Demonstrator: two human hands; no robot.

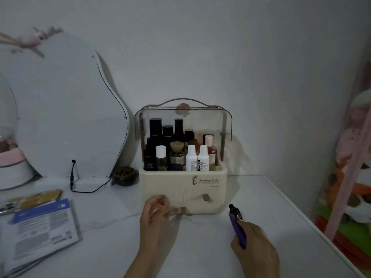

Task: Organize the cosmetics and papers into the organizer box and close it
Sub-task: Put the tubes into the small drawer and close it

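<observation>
Fingers point(160, 205) of the left hand point(154, 215) grip the left drawer point(162, 189) at nine o'clock of the organizer box point(208, 189), likely pulling it open so the purple tube point(237, 227), clasped in the right hand point(255, 243), can drop in next.

Matt cream plastic organizer box point(164, 183), glossy clear lid point(227, 125); papers point(40, 227) perhaps glossy

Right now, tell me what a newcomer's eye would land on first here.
First, the cream organizer box against the wall at the middle of the table, its clear lid raised over a crowd of upright bottles. Next, the hands: the left hand at the box's lower left drawer, the right hand gripping a purple tube. A stack of papers lies at the left edge.
</observation>
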